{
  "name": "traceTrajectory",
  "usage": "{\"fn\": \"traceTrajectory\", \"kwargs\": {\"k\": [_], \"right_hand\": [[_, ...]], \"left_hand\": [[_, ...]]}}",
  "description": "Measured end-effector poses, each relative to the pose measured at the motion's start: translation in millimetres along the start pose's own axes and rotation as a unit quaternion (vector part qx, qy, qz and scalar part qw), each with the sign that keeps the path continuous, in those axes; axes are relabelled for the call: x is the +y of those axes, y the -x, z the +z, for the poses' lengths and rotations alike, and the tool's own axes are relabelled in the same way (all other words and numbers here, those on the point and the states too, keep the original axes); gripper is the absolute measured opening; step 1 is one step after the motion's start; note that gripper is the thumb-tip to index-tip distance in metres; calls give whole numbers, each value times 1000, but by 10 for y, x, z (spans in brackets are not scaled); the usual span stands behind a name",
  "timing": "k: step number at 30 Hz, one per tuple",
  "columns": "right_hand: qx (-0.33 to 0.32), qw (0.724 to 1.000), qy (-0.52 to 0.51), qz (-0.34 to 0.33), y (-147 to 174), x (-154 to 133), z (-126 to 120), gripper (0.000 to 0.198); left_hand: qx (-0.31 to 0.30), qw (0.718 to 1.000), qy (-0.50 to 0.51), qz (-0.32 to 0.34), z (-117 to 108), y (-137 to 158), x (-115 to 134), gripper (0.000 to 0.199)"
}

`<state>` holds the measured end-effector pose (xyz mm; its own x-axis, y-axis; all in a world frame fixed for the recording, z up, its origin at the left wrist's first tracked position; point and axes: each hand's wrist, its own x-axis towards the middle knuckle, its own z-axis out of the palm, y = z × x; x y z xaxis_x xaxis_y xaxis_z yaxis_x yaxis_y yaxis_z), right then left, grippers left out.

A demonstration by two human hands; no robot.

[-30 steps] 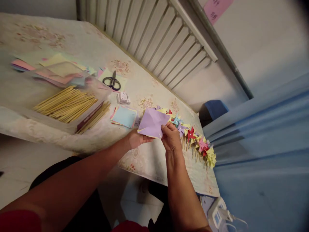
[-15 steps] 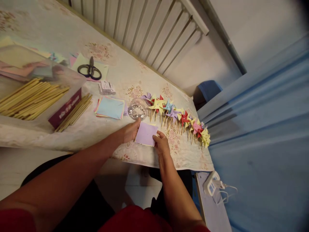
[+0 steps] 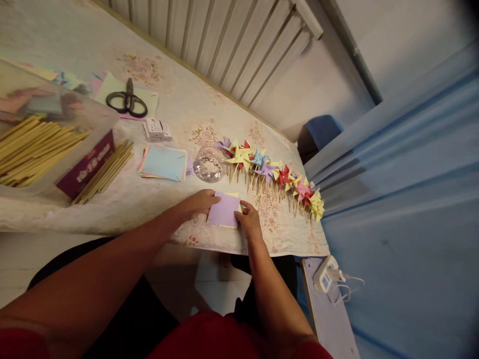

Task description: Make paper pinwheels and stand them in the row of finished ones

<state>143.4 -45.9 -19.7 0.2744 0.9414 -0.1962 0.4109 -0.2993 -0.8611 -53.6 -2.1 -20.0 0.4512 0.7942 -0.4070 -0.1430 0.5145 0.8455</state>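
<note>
Between my two hands is a small stack of square paper sheets (image 3: 223,210), purple on top with a yellow edge showing behind. My left hand (image 3: 203,201) pinches its left side, thumb over the purple face. On the right side, my right hand (image 3: 247,218) grips the edge between thumb and fingers. Just beyond the papers stands a clear round dish (image 3: 208,168) of small shiny pins. Left of the dish lies another stack of square papers (image 3: 164,162), light blue on top. Finished paper pinwheels (image 3: 266,170) on sticks lie in a row to the right.
A clear plastic box (image 3: 22,192) holds many wooden sticks, with loose sticks (image 3: 107,174) beside it. Black-handled scissors (image 3: 127,101) rest on coloured paper behind small white boxes (image 3: 156,130). A power strip (image 3: 326,274) sits at lower right, near a blue curtain (image 3: 404,199).
My left thumb has come over the top face of the purple paper, and the left hand sits higher on its edge. The view has shifted slightly to the right.
</note>
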Motion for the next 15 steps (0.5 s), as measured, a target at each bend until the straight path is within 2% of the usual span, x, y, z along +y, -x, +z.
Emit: {"fn": "traceTrajectory", "kwargs": {"k": [3,6,10,12,15], "right_hand": [[0,999,50,-4,16,36,-61,56],[20,986,162,-24,65,26,-142,49],[88,926,332,-158,126,-82,-228,37],[105,905,350,-219,104,-162,-213,33],[109,899,328,-270,-10,-277,-78,31]], "left_hand": [[-4,1000,-20,-14,-19,27,33,23],[14,998,-64,-21,-33,37,61,20],[63,983,-171,-10,-59,40,64,19],[93,970,-226,16,-85,54,60,15],[133,942,-300,67,-136,91,68,10]]}}
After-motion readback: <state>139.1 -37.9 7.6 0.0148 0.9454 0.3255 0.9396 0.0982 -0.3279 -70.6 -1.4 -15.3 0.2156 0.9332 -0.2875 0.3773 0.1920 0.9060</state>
